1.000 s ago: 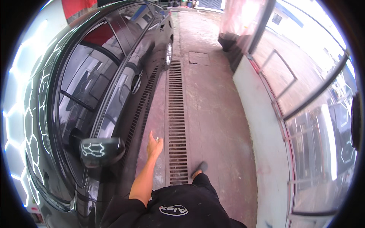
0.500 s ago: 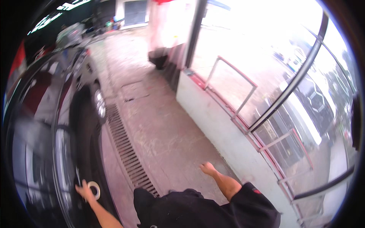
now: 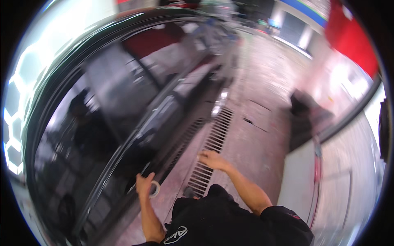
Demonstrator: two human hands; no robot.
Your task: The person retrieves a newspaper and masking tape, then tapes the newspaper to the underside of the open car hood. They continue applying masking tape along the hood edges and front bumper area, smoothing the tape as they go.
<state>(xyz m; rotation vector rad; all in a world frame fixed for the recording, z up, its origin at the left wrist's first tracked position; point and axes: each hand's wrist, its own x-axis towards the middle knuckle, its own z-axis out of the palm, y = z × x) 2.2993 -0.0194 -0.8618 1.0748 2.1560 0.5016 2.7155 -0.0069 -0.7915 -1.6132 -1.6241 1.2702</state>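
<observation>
A black car door [image 3: 158,119] with a dark, reflective window fills the left side. Close against this door, my left hand [image 3: 143,184] is beside the door handle [image 3: 146,167]; I cannot tell whether they touch. A pale ring-shaped roll of tape [image 3: 155,189] is held in that hand, on the side away from the car. My right hand [image 3: 210,159] is out in front of me over the floor grate, its fingers loosely apart and slightly blurred, with nothing seen in them.
A slotted drain grate [image 3: 215,137] runs along the floor beside the car. To the right stands a low pale wall [image 3: 297,180] with a red-edged top. A dark, blurred object [image 3: 301,110] is at the wall's far end, near a red cloth [image 3: 355,37].
My view has swung left toward the car, whose window now fills much of it. My right hand has come inward, nearer the left. The roll of tape stays with my left hand.
</observation>
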